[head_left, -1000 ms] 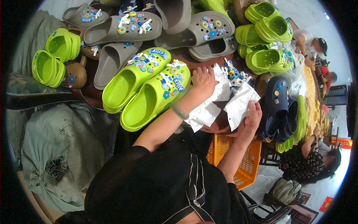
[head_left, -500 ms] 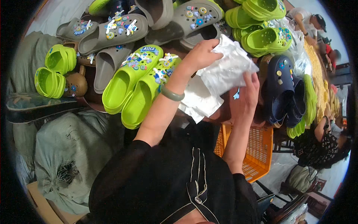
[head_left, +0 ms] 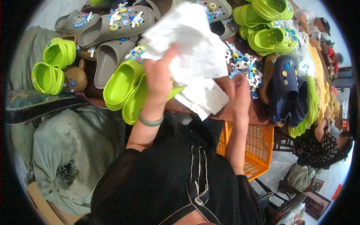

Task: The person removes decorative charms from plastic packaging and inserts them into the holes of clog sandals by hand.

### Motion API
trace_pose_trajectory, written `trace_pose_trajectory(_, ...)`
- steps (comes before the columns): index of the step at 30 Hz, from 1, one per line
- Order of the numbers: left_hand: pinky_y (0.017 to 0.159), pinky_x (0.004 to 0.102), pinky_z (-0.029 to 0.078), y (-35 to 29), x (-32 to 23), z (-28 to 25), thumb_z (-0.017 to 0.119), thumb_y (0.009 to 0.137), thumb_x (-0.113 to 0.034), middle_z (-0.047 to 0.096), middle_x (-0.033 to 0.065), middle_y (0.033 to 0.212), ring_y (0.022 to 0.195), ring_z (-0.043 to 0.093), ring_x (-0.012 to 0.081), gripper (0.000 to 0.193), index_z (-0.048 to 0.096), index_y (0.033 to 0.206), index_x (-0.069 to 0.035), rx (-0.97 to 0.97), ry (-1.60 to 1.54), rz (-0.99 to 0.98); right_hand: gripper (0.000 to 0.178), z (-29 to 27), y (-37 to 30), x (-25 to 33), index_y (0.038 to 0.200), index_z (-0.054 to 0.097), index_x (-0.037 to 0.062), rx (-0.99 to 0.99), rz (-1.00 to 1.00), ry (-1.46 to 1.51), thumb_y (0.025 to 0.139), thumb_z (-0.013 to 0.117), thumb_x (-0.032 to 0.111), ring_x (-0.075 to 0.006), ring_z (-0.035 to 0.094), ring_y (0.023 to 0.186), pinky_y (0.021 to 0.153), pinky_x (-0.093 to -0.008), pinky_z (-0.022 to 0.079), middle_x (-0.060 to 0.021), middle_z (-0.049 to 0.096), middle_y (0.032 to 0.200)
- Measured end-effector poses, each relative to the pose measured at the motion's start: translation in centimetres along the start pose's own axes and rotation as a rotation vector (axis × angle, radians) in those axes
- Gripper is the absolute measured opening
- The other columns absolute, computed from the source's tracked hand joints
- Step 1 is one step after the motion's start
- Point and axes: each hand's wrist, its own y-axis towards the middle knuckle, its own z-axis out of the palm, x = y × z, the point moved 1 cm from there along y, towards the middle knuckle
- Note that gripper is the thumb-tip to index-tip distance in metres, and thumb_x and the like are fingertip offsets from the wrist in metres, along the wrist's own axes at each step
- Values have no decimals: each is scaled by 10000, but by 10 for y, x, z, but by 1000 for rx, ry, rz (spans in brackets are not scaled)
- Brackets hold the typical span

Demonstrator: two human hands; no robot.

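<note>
My left hand, a bracelet on its wrist, is closed on a crumpled white plastic bag lifted over the table. My right hand is at the near edge of a pile of small colourful shoe charms. Motion blurs its fingers, and whether they hold a charm is unclear. Between my hands, a folded white sheet lies at the table's front edge. Just left of my left hand stands a pair of lime green clogs with charms on top, partly covered by the hand and bag.
Grey clogs with charms stand at the back left. More lime green clogs and navy clogs are on the right. Below the table edge hangs or stands an orange crate. A stuffed grey-green sack sits at left. Other people are farther right.
My left hand has carried the white bag left and up, over the green clogs. The charm pile now shows, and my right hand has come away from the bag.
</note>
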Motion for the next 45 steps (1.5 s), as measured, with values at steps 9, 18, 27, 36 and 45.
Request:
trace_pose_trajectory(9,1022,352,365,-4,-5,-30,554,915,-82,544,88,1260,1155,512,203,405,468,1298,19,-132,-233,67,293,35,-31,-59,889,555,2,87,-21,-35,815,718,234,-307,591,704,664,-370,482,-152,606,829)
trace_pose_trajectory(18,1003,378,395,10,-2,-12,590,903,-148,566,81,1229,1131,536,220,417,491,1284,-12,47,-470,-164,283,43,-26,-44,982,613,26,281,128,493,761,732,156,-195,607,739,681,-322,495,-82,635,808)
trace_pose_trajectory(27,961,332,426,21,24,17,638,868,-76,614,64,1172,1073,576,171,371,545,1221,-8,250,-548,-277,595,54,-36,-13,1065,543,24,204,-109,-150,605,831,267,-385,483,1078,850,-461,427,-195,536,1117)
trace_pose_trajectory(36,923,331,443,-2,11,11,721,708,-22,646,67,1103,1033,587,180,436,603,1128,-11,1062,250,-484,223,80,-30,-39,841,651,61,53,-337,33,751,605,260,-403,581,766,634,-493,492,-183,610,798)
trace_pose_trajectory(45,987,395,372,-24,44,40,674,697,-117,637,92,1042,1011,572,277,307,647,996,-53,1611,652,113,234,-43,-25,-6,914,640,22,314,-271,179,734,657,170,-364,652,795,687,-454,510,-201,663,847)
